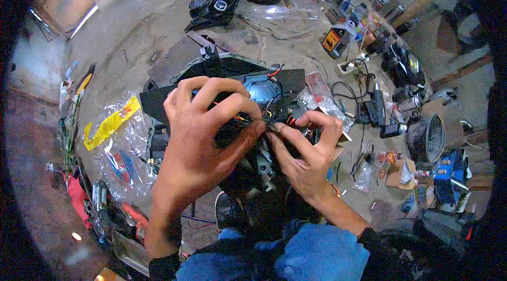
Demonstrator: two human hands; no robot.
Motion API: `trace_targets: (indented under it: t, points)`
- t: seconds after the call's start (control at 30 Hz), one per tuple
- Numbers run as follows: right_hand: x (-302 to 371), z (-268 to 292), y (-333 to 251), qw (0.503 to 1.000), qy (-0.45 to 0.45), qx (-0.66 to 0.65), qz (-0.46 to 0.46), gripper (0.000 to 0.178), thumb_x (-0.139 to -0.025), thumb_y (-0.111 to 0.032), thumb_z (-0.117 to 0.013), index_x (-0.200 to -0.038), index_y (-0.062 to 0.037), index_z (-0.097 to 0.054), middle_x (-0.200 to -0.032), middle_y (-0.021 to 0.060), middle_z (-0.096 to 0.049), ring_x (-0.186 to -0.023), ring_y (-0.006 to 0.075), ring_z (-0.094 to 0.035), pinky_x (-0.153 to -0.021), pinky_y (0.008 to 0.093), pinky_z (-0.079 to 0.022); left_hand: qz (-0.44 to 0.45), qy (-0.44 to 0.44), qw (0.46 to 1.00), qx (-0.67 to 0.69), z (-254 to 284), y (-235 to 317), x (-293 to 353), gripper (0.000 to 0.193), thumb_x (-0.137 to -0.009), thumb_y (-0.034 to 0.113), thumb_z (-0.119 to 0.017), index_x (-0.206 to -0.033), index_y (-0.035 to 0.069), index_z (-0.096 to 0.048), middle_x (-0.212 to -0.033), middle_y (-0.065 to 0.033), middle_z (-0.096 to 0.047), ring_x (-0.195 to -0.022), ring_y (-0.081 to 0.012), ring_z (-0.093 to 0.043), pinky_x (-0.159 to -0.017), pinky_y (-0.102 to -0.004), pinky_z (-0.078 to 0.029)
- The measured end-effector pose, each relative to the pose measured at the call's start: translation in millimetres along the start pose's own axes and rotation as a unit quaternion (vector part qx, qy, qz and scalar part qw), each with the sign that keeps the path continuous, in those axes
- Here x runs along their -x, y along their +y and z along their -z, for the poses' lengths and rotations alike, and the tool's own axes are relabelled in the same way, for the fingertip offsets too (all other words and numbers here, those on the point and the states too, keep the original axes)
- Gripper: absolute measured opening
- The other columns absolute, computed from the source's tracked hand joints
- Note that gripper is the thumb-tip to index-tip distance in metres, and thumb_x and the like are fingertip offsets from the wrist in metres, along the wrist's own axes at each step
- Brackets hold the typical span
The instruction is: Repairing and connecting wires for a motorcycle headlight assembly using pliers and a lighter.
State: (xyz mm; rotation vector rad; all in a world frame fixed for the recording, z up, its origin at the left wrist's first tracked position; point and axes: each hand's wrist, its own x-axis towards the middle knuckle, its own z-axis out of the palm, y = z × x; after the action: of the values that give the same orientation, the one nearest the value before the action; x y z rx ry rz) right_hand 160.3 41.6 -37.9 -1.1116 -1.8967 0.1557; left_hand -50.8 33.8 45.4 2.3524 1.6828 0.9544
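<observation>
so both hands are meeting over the lap end of things: left hand [198, 122] thumb and index pinch the thin dark wire [271, 122], its other fingers arched up, and right hand [306, 151] grips it fingertip to fingertip just beside. my guess is a two-sided pinch keeps something that skinny steady. the wire's right in front of what looks like a blue-tinted headlight unit [260, 90]. it's slim, blackish, and mostly covered by fingers, so can't tell its ends.
</observation>
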Motion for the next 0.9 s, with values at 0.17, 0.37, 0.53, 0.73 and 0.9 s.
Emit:
trace_targets:
  t: [0.17,0.37,0.53,0.73,0.9]
  points:
    - [-5,3,3,1.0,-0.003,0.015,0.003,0.025,-0.078,-0.017,-0.09,-0.102,-0.0187,-0.082,-0.109,0.0058,-0.059,-0.104,0.0286,-0.051,-0.088,0.0434,-0.038,0.026,-0.017,0.999,0.022,-3,1,-1,0.021,-0.085,0.025,-0.086,-0.101,0.021,-0.074,-0.118,0.0016,-0.067,-0.124,-0.0313,-0.054,-0.109,-0.0501,-0.034]
    - [-9,9,-4,0.999,-0.04,0.005,-0.015,0.026,-0.077,-0.019,-0.09,-0.102,-0.0179,-0.08,-0.107,0.0057,-0.058,-0.105,0.0292,-0.051,-0.089,0.0437,-0.038,0.003,-0.015,1.0,-0.006,1,3,1,0.025,-0.077,0.02,-0.088,-0.097,0.019,-0.074,-0.115,0.0013,-0.071,-0.116,-0.0289,-0.059,-0.104,-0.0465,-0.041]
    - [-5,28,-13,0.999,-0.028,-0.039,-0.026,0.029,-0.076,-0.01,-0.09,-0.103,-0.0126,-0.082,-0.103,0.0068,-0.057,-0.099,0.0244,-0.055,-0.087,0.038,-0.042,-0.008,-0.014,1.0,0.001,-5,-1,-1,0.024,-0.078,0.02,-0.087,-0.098,0.018,-0.074,-0.116,0.0001,-0.071,-0.117,-0.0295,-0.059,-0.104,-0.0468,-0.041]
    - [-6,21,-19,0.997,-0.012,-0.06,-0.037,0.032,-0.076,-0.01,-0.089,-0.107,-0.0174,-0.084,-0.098,0.0033,-0.063,-0.096,0.0256,-0.055,-0.086,0.0405,-0.041,-0.01,-0.008,1.0,0.008,2,-1,1,0.016,-0.088,0.019,-0.08,-0.102,0.015,-0.074,-0.117,-0.0037,-0.071,-0.117,-0.0299,-0.06,-0.105,-0.0471,-0.042]
    - [2,12,-21,0.994,0.025,-0.049,-0.09,0.027,-0.08,-0.012,-0.088,-0.105,-0.0168,-0.084,-0.099,0.0047,-0.063,-0.098,0.0264,-0.056,-0.088,0.0409,-0.043,0.005,-0.014,1.0,0.019,-3,1,-2,0.012,-0.094,0.019,-0.075,-0.104,0.012,-0.074,-0.118,-0.0062,-0.071,-0.117,-0.0306,-0.061,-0.106,-0.0457,-0.043]
